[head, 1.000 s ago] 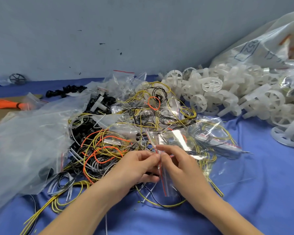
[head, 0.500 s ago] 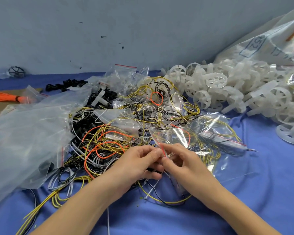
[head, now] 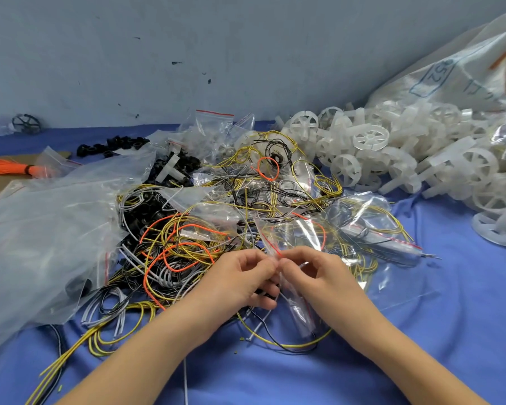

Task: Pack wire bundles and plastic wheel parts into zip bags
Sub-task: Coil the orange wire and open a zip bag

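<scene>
fingertips of both hands meet at the red-striped mouth of a small clear zip bag [head: 292,238]. left hand [head: 240,280] and right hand [head: 319,276] each pinch that edge, thumbs and forefingers pressed together, other fingers curled under. bag stands up tilted from the pinch, an orange wire loop seen through it (inside or behind, hard to say). just behind the hands lies the wire tangle [head: 193,238], yellow, orange, black and white strands on the blue cloth [head: 450,331]. large clear plastic bag [head: 41,235] lies left of the tangle. white plastic wheels [head: 371,150] are heaped at right rear, well apart from the hands. black parts [head: 114,143] sit at left rear, near an orange wire bundle [head: 9,168].
</scene>
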`<move>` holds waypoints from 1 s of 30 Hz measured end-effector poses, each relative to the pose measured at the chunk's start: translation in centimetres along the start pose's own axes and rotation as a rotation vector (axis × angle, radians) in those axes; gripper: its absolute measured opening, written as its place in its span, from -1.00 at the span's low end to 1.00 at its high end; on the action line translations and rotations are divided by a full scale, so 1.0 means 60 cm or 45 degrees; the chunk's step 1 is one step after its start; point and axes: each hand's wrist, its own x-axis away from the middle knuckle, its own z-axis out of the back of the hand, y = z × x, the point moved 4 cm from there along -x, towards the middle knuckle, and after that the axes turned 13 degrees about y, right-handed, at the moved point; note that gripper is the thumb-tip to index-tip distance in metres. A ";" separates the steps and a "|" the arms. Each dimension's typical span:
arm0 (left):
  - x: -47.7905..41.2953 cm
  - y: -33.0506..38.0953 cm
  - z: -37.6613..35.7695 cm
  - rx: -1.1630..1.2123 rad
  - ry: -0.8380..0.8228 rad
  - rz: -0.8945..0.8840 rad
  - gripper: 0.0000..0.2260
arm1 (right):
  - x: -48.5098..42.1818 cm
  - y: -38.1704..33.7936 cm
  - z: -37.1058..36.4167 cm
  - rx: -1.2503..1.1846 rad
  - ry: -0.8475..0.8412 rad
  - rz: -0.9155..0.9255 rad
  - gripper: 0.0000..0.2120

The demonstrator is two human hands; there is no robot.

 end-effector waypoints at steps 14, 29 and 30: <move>-0.005 -0.002 0.001 -0.179 0.096 -0.030 -0.75 | 0.010 -0.005 -0.007 0.147 0.219 0.108 -0.80; 0.006 0.006 -0.006 -0.381 0.081 -0.190 -0.78 | 0.013 0.002 -0.008 0.183 0.294 0.141 -0.79; 0.005 0.006 -0.006 -0.381 0.084 -0.191 -0.78 | 0.013 0.002 -0.008 0.183 0.294 0.146 -0.80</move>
